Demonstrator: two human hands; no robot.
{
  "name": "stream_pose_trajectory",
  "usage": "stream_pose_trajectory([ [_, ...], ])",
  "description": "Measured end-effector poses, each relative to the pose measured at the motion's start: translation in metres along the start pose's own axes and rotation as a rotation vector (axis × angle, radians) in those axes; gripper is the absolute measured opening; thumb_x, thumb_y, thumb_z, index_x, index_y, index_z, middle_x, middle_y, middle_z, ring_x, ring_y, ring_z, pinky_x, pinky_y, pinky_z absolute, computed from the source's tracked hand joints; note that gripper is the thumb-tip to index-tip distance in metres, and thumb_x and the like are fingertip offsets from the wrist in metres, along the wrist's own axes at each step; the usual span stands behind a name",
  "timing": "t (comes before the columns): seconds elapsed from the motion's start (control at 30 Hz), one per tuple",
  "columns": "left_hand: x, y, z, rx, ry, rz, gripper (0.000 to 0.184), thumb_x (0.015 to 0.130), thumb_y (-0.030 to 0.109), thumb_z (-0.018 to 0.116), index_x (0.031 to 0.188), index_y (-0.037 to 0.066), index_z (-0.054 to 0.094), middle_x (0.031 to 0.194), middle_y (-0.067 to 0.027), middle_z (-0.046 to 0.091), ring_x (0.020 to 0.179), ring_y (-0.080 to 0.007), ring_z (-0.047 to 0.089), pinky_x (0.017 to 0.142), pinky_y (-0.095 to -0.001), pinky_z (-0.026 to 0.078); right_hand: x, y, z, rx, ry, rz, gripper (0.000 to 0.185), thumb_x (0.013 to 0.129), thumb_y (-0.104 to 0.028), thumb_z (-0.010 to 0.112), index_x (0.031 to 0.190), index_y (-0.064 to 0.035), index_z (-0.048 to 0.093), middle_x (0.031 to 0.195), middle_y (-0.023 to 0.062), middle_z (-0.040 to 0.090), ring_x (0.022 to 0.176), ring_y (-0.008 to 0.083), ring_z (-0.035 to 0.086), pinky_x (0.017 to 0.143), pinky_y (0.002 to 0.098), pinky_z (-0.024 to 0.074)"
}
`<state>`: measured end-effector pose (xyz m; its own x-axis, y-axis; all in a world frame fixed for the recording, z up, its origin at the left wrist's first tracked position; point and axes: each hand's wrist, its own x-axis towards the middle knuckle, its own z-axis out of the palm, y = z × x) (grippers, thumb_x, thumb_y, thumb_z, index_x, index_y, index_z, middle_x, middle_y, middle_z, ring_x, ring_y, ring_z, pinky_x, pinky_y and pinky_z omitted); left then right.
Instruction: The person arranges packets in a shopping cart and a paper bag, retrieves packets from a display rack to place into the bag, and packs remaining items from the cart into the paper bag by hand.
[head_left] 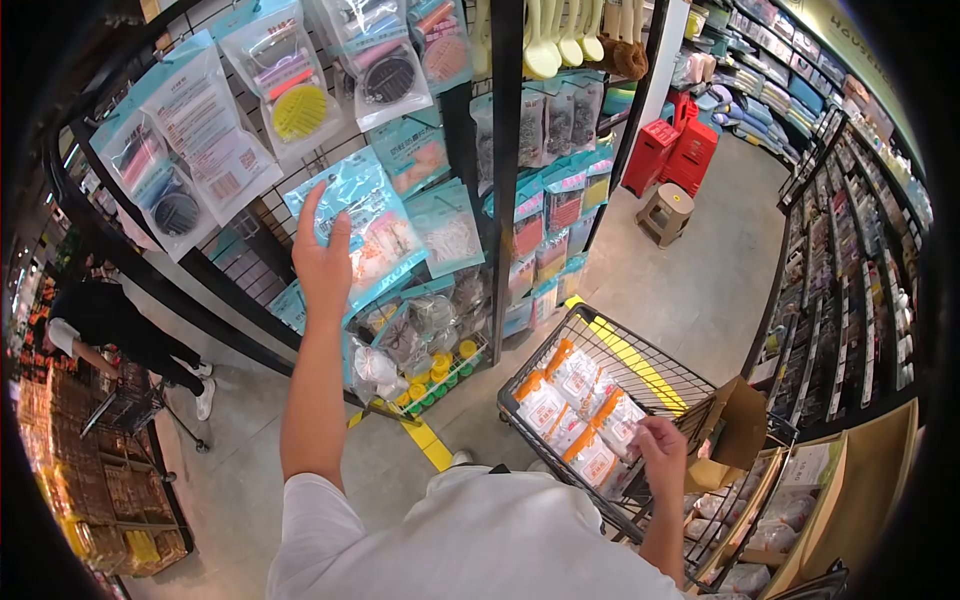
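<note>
My left hand [324, 262] reaches up to the hanging rack. Its thumb and a finger lie apart against the front of a light-blue plastic packet [385, 235], whose clear window shows white and orange contents. That packet tilts in front of other blue packets [440, 225]. Lower right, my right hand [662, 452] is over the shopping cart [690, 395] with its fingers curled together. The fingertips are beside a white-and-orange packet [617, 420]; whether they grip its edge or something small, I cannot tell. Several similar packets [543, 402] lie in the cart.
Clear bags with brushes and sponges [300, 110] hang above. Green and yellow items fill a low wire basket [440, 375]. An open cardboard box [735, 430] sits at the cart's right end. Beyond are a stool [665, 213] and red bins [688, 150]. A person [125, 325] pushes another cart at left.
</note>
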<state>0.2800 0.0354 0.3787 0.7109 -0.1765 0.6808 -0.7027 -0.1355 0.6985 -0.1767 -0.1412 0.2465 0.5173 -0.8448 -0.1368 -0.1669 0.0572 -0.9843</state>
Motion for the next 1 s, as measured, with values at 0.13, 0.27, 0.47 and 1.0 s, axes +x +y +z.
stream_pose_trajectory([
  [0.13, 0.01, -0.022, 0.006, 0.138, 0.046, -0.016, 0.04, 0.088, 0.009, 0.059, 0.128, 0.009, 0.055, 0.124, -0.015, 0.061, 0.113, -0.0254, 0.058, 0.096, -0.0346, 0.042, 0.029, 0.017, -0.092, -0.194, 0.34, -0.101, 0.009, 0.092, -0.008, 0.057, 0.09, -0.0004, 0.061, 0.072, 0.0021, 0.062, 0.063, 0.0083, 0.057, 0.058, 0.0228, 0.0454],
  [0.27, 0.033, -0.067, 0.01, 0.25, 0.105, 0.002, 0.041, 0.087, 0.006, 0.055, 0.127, 0.01, 0.055, 0.121, -0.0164, 0.062, 0.11, -0.0312, 0.061, 0.092, -0.036, 0.044, 0.059, 0.068, -0.219, -1.018, 0.521, -0.058, 0.021, 0.085, -0.014, 0.063, 0.093, 0.0049, 0.06, 0.077, 0.0162, 0.064, 0.073, 0.0287, 0.065, 0.063, 0.0375, 0.0505],
  [0.47, 0.024, -0.082, 0.016, 0.587, 0.047, -0.074, 0.05, 0.085, 0.009, 0.057, 0.134, 0.008, 0.048, 0.12, -0.0241, 0.055, 0.123, -0.0411, 0.042, 0.101, -0.0431, 0.035, 0.107, 0.16, -0.265, -1.187, 0.042, 0.582, 0.037, 0.08, -0.022, 0.067, 0.103, 0.0075, 0.061, 0.101, 0.0281, 0.065, 0.097, 0.0381, 0.065, 0.076, 0.0445, 0.0521],
  [1.0, -0.335, -0.032, 0.04, 0.272, -0.488, -0.463, 0.07, 0.079, 0.003, 0.06, 0.14, 0.001, 0.027, 0.132, -0.0242, 0.038, 0.118, -0.0382, 0.045, 0.098, -0.0433, 0.041, 0.115, 0.28, -0.279, -0.912, 0.568, 0.801, 0.037, 0.084, -0.022, 0.061, 0.115, -0.003, 0.059, 0.119, 0.0202, 0.061, 0.11, 0.0389, 0.059, 0.091, 0.0471, 0.0472],
])
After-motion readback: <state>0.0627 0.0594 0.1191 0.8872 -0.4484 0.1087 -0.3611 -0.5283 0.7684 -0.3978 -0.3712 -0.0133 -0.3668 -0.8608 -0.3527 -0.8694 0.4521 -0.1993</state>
